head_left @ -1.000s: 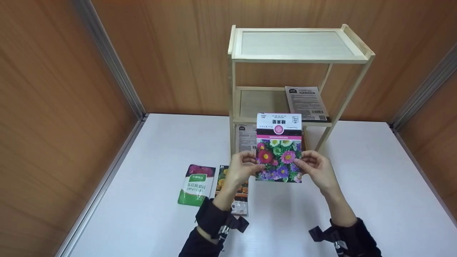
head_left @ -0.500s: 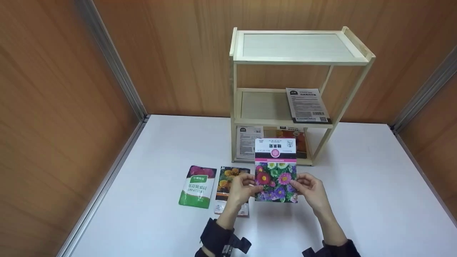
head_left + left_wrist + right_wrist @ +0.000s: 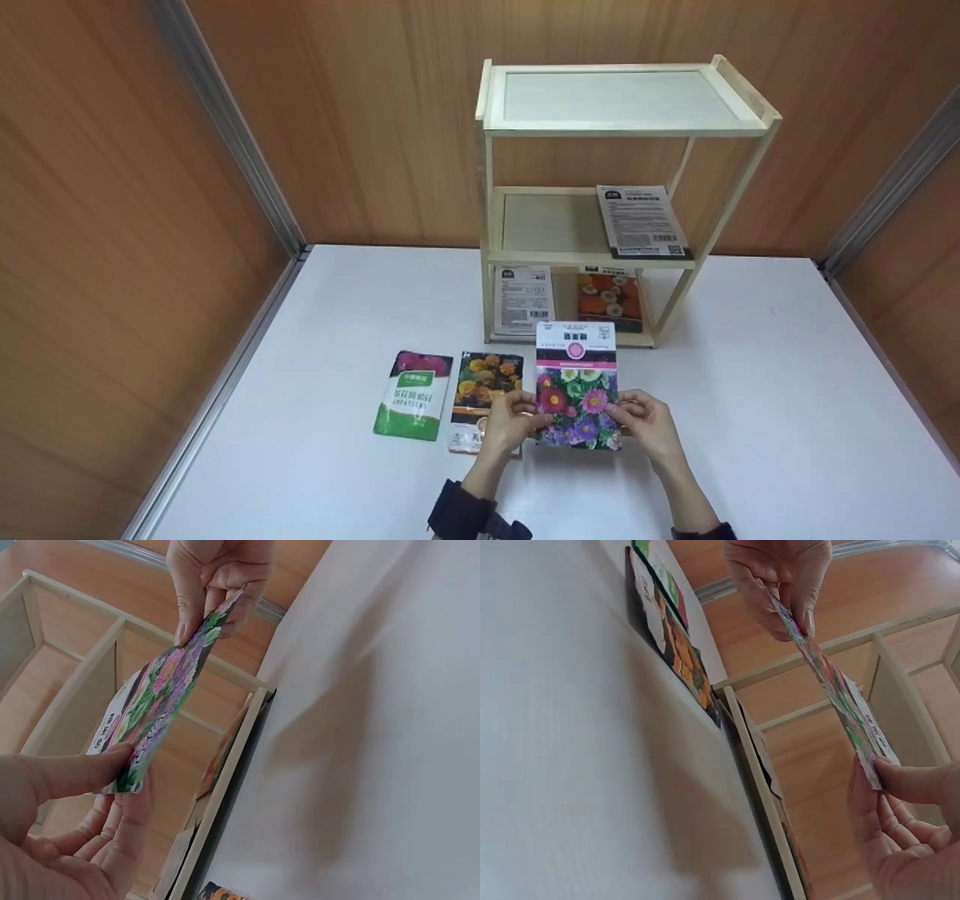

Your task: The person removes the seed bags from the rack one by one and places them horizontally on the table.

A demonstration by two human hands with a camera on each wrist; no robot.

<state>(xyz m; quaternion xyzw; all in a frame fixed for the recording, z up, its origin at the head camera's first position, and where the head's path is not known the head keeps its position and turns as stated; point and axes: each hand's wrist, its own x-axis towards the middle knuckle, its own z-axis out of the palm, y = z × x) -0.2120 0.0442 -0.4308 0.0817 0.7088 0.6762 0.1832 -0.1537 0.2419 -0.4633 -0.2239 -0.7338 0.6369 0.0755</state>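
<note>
A seed packet (image 3: 577, 386) printed with pink, red and purple flowers is held between both hands, above the white table in front of the shelf. My left hand (image 3: 512, 427) pinches its left edge near the bottom, thumb on the front. On the opposite edge, my right hand (image 3: 649, 427) pinches it the same way. Both wrist views show the packet tilted and raised over the table, with its shadow below. An orange-flower packet (image 3: 487, 375) lies on the table, partly covered by the left hand. Left of it lies a green-and-white packet (image 3: 414, 396).
A pale wooden three-tier shelf (image 3: 589, 262) stands at the back. Its middle tier bears a grey packet (image 3: 645, 221) on the right. On the bottom tier are a grey packet (image 3: 523, 300) at left and an orange-red flower packet (image 3: 611, 300) at right. Wooden panels surround the table.
Both hands have drawn the flower packet down and back toward the body, away from the shelf. The bottom-tier packets are now in fuller view.
</note>
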